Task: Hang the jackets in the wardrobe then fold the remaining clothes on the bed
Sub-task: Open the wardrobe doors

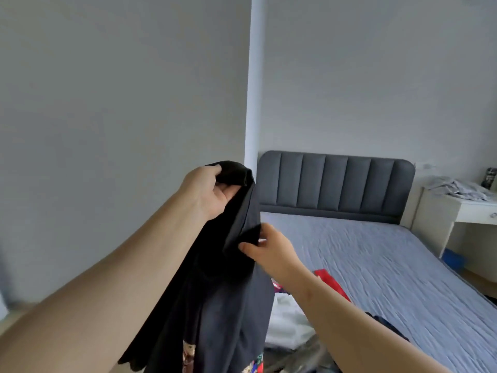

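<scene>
Bedroom, one bed (pixel 376 251), one white piece (pixel 287 319) and one red piece (pixel 329 281) on it. My left hand (pixel 207 192) clutches one black garment (pixel 228 292) up top, right hand (pixel 269 251) pinches it lower.

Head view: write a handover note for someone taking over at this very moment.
Left hand grips the top of the black garment, held up. Right hand pinches its edge lower down.
On the bed, a white cloth, a red cloth and a dark cloth lie unfolded at the near end.
Done: cannot tell; the wardrobe is out of view.
Left: fold or hang the garment, then fold the rest.
</scene>
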A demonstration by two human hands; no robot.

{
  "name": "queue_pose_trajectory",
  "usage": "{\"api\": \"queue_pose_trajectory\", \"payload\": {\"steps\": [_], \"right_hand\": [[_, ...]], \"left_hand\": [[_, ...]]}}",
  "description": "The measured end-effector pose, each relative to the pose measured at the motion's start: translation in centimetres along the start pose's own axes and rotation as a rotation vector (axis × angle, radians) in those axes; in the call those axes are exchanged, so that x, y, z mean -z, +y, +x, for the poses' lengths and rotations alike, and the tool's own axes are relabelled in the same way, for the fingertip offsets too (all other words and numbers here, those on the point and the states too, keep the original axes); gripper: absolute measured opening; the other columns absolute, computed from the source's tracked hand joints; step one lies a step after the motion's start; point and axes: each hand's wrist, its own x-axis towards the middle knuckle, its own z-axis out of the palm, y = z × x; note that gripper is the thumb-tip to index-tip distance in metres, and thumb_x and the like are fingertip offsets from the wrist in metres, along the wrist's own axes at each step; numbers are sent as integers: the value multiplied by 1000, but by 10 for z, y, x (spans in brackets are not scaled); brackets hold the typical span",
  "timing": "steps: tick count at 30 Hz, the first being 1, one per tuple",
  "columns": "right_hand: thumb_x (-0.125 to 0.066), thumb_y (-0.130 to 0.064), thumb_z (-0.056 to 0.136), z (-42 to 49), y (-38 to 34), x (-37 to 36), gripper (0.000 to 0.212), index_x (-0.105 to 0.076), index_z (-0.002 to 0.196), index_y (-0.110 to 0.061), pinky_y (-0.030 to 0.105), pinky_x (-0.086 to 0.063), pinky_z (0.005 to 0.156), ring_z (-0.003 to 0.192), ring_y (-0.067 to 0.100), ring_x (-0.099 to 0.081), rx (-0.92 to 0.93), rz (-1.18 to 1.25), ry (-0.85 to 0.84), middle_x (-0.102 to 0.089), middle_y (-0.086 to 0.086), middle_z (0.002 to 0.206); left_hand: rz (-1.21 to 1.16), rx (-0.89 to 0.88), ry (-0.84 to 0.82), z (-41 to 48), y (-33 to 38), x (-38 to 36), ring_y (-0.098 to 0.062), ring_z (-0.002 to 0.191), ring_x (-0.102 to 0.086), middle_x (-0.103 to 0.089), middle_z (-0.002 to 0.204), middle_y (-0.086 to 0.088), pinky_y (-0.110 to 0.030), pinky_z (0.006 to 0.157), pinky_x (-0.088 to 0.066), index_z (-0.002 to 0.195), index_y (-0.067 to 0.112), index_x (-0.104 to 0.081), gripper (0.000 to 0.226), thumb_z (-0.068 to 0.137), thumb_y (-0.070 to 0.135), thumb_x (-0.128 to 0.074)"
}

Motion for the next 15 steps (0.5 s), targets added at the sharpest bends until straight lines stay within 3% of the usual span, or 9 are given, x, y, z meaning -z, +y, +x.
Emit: {"api": "queue_pose_trajectory", "payload": {"steps": [1,4,6,9,11,13,15], "right_hand": [[-58,-26,90,3,-6,-5,11,-51,91,-18,22,-40,62,79,15,-54,3,7,23,-58,-5,88],[-46,-24,97,12,-26,-22,29,-36,71,-15,27,-29,55,60,14,-35,38,207,42,-39,-2,64],[-43,-24,98,17,-44,-38,29,-34,71,-15,25,-28,54,58,12,-31,57,343,32,-34,-3,63],[-37,-25,100,25,-78,-65,25,-39,78,-13,22,-29,52,57,10,-30,51,503,-19,-32,-4,64],[-35,-26,101,31,-103,-85,25,-42,80,-14,23,-32,56,61,10,-32,50,600,-57,-35,-4,68],[-36,-26,101,35,-128,-105,25,-46,81,-15,26,-37,63,69,12,-38,78,655,-103,-41,-2,74],[-37,-27,100,36,-150,-129,25,-49,82,-16,28,-40,69,75,15,-43,97,685,-159,-45,1,79]], "left_hand": [[1,-21,9,-4,7,7,-26,81,-61,-61,96,-17,-38,67,-50,124,-3,-49,28,98,4,-41],[28,-86,90,-15,30,32,-27,81,-62,-59,115,-20,-38,60,-51,122,-1,-49,27,98,3,-37],[83,-127,164,-21,46,54,-26,80,-62,-60,107,-17,-36,58,-51,113,3,-51,20,99,4,-37],[380,-238,387,-30,64,100,-18,73,-61,-59,85,-8,-28,59,-50,91,12,-54,12,97,17,-46],[605,-392,574,-38,72,144,-18,70,-58,-57,80,-9,-29,63,-51,83,6,-56,23,94,26,-51],[861,-556,715,-48,75,185,-21,67,-49,-48,73,-11,-33,62,-42,75,-2,-53,39,92,33,-50],[1010,-682,802,-54,81,221,-19,75,-49,-48,79,-5,-35,70,-41,71,-6,-52,44,91,33,-51]]}}
